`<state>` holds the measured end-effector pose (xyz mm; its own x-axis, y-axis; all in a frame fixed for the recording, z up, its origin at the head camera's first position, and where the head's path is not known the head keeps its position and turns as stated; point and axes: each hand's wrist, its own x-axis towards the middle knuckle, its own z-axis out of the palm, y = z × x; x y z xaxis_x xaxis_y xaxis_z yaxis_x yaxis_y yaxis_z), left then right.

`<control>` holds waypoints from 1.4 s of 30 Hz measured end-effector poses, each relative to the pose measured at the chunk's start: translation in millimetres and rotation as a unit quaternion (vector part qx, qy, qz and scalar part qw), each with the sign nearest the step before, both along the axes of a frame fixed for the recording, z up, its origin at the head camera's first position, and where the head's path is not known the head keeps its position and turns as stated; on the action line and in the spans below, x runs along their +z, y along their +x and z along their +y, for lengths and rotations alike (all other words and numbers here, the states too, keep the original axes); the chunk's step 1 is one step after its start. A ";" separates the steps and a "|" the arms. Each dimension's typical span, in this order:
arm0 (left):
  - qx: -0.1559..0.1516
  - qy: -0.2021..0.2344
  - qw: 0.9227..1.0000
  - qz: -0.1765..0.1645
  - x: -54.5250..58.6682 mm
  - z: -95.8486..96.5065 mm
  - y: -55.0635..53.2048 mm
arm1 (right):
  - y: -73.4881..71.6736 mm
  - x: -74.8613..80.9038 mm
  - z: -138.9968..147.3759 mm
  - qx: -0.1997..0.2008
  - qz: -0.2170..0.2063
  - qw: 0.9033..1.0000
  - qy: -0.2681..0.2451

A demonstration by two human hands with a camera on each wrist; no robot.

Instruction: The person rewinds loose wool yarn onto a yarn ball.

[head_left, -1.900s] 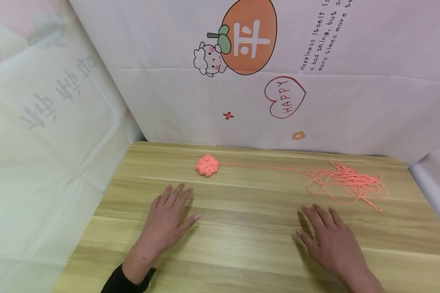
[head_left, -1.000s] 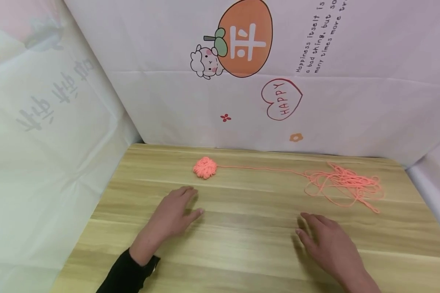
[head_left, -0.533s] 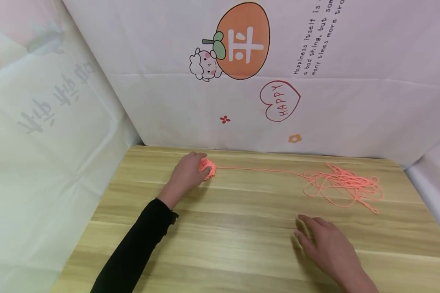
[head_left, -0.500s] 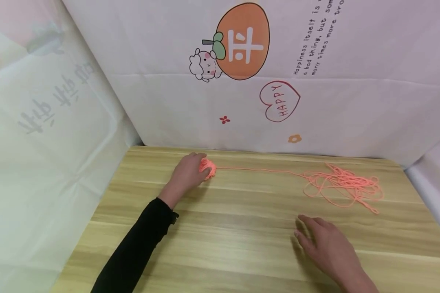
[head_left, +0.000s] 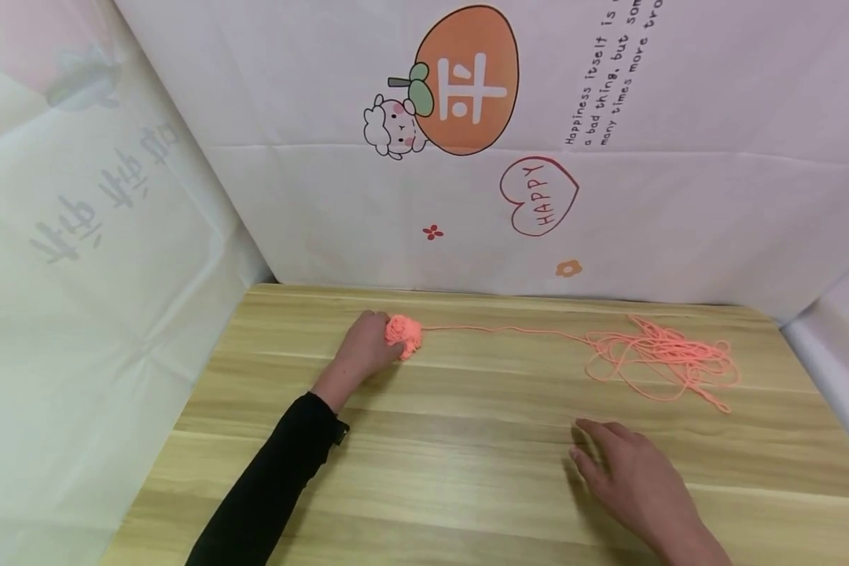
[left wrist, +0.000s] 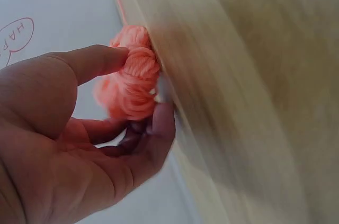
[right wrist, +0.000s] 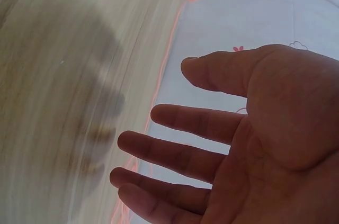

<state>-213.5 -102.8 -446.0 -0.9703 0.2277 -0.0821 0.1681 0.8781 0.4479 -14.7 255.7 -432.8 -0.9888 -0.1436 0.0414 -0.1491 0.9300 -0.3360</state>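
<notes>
Between thumb and fingers, my left hand (head_left: 364, 346) grips a small coral ball of yarn (head_left: 405, 336) near the table's back edge. The left wrist view shows the thumb pressed on one side of the yarn ball (left wrist: 132, 75) and curled fingers on the other. From the ball, a single strand (head_left: 502, 328) runs right to a loose tangle of the same yarn (head_left: 668, 354). My right hand (head_left: 637, 479) is just over the table in front of that tangle, holding nothing. Its fingers are spread and relaxed in the right wrist view.
The wood-grain table (head_left: 453, 456) reaches back to a white printed cloth (head_left: 339, 212) hanging upright behind it. Another pale cloth (head_left: 113, 338) hangs along the left side. A black sleeve (head_left: 269, 479) covers the left forearm.
My left hand has reached forward from the table's middle, taken hold of the yarn ball and drawn it slightly toward me. The right hand's fingers have bent a little; it stays in place.
</notes>
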 end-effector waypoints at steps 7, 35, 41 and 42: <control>-0.005 0.072 0.997 0.015 3.1 2.8 11.5 | -0.5 -0.4 1.6 0.005 0.008 1.000 -0.010; -0.168 0.181 0.961 0.123 70.2 31.3 116.0 | -17.6 15.4 -10.4 0.056 0.056 0.995 -0.056; -0.177 0.166 0.961 0.131 69.8 34.6 121.4 | -39.3 39.7 -30.3 0.149 0.087 0.981 -0.086; -0.177 0.163 0.961 0.135 69.9 34.6 122.3 | -43.9 43.7 -35.7 0.170 0.084 0.977 -0.096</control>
